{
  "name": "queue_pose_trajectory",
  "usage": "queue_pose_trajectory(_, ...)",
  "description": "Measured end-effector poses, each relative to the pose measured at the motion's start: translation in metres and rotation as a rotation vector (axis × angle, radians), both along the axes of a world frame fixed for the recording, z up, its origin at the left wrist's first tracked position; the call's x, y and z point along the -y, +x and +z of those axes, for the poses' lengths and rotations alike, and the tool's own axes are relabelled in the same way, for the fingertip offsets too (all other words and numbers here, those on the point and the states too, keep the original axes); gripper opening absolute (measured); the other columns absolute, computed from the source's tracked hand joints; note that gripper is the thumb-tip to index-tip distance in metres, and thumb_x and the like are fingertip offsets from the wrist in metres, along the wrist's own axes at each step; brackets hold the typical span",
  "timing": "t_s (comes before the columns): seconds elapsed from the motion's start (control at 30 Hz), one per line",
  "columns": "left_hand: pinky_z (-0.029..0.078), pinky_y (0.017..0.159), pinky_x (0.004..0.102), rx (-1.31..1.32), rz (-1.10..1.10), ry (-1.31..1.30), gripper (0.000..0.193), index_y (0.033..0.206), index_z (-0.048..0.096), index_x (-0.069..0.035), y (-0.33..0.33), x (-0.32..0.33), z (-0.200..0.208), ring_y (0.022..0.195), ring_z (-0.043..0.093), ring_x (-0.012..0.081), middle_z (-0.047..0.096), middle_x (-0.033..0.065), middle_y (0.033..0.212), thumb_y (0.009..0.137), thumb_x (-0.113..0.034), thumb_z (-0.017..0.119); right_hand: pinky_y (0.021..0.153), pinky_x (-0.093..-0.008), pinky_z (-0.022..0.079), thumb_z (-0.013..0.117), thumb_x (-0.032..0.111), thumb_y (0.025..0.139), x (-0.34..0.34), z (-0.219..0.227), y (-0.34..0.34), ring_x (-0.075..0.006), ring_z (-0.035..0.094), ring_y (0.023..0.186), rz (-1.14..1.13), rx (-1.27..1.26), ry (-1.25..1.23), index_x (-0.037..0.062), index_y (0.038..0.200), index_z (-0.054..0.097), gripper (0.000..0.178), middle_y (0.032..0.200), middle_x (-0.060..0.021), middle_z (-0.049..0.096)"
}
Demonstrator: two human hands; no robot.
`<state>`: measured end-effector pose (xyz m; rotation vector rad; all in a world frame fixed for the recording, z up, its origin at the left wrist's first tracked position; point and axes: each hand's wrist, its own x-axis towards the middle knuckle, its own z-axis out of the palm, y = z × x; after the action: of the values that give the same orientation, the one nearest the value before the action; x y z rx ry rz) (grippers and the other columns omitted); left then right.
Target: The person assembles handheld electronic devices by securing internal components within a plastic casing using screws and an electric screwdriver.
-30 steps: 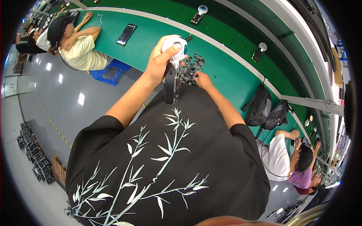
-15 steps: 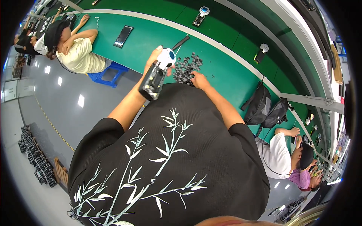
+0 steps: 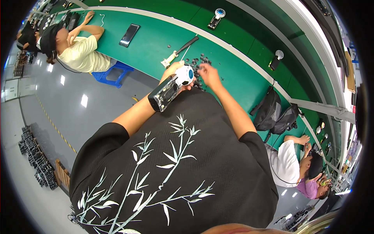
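Observation:
My left hand (image 3: 171, 71) is closed around a handheld device (image 3: 166, 93) with a black, open-looking body and a round white head with a blue centre. The device is tilted, its head toward the table and its dark end toward my shirt. Just right of that head is my right hand (image 3: 209, 75), fingers pinched together above the scattered small black round pieces (image 3: 203, 59); whatever they hold is too small to make out. Beyond my left hand lies a tool with a black handle (image 3: 187, 45) and a pale head, partly hidden by the hand.
On the green table (image 3: 152, 43) lie a phone (image 3: 129, 35) and, to the right, black backpacks (image 3: 269, 109). Similar round-headed devices (image 3: 216, 18) stand along the back ledge. A person in pale yellow sits at left by a blue stool (image 3: 113, 75); another in white is at right.
The device in my left hand has moved right and a little nearer to me. My right hand has risen off the black pieces toward the device's head. The tool's pale head now shows.

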<state>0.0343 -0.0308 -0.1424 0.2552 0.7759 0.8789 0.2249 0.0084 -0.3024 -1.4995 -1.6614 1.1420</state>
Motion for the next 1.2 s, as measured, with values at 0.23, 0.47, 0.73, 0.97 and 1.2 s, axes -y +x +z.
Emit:
queue_pose_trajectory(0.23,0.048,0.049,0.0277,-0.073,0.016,0.008,0.040,0.099,0.054,0.001,0.001,-0.007,-0.008,0.059,0.060,0.0202,0.063,0.0150,0.077,0.089,-0.038,0.049,0.063,-0.0230,0.049,0.059,0.000,0.085,0.003,0.166,-0.016,-0.0136,0.057,0.069,-0.106,-0.849,-0.237,-0.0044,0.102,0.062,0.018,0.081,-0.0078,0.061)
queue_pose_trajectory(0.47,0.049,0.046,0.0256,-0.215,-0.031,-0.047,0.040,0.093,0.057,0.000,0.000,-0.006,0.001,0.055,0.059,0.0174,0.064,0.0125,0.077,0.088,-0.039,0.051,0.065,-0.0215,0.048,0.060,-0.003,0.084,0.042,0.189,-0.020,-0.0134,0.057,0.074,0.060,-0.935,-0.148,-0.0035,0.109,0.059,0.025,0.084,-0.0081,0.059)
queue_pose_trajectory(0.73,0.049,0.040,0.0239,-0.112,-0.123,-0.020,0.039,0.098,0.055,0.000,-0.001,-0.008,-0.006,0.050,0.060,0.0185,0.063,0.0116,0.072,0.090,-0.038,0.050,0.065,-0.0213,0.047,0.061,-0.003,0.083,0.042,0.181,-0.020,-0.0124,0.056,0.072,-0.079,-1.032,-0.437,-0.0028,0.102,0.064,0.019,0.083,-0.0070,0.060)
queue_pose_trajectory(0.97,0.048,0.040,0.0234,-0.261,-0.160,0.043,0.038,0.095,0.055,-0.001,0.003,-0.004,0.013,0.050,0.059,0.0181,0.062,0.0125,0.072,0.089,-0.038,0.051,0.063,-0.0186,0.044,0.064,0.001,0.081,0.044,0.196,-0.022,-0.0106,0.052,0.067,-0.095,-0.839,-0.481,-0.0019,0.100,0.065,0.019,0.076,-0.0056,0.061)
queue_pose_trajectory(1.2,0.046,0.037,0.0234,-0.210,-0.216,0.015,0.036,0.094,0.054,-0.002,0.000,-0.006,0.004,0.047,0.058,0.0171,0.061,0.0117,0.069,0.091,-0.037,0.050,0.061,-0.0175,0.042,0.067,0.004,0.080,0.041,0.184,-0.017,-0.0088,0.050,0.064,-0.011,-0.710,-0.474,0.0000,0.095,0.065,0.016,0.070,-0.0041,0.059)
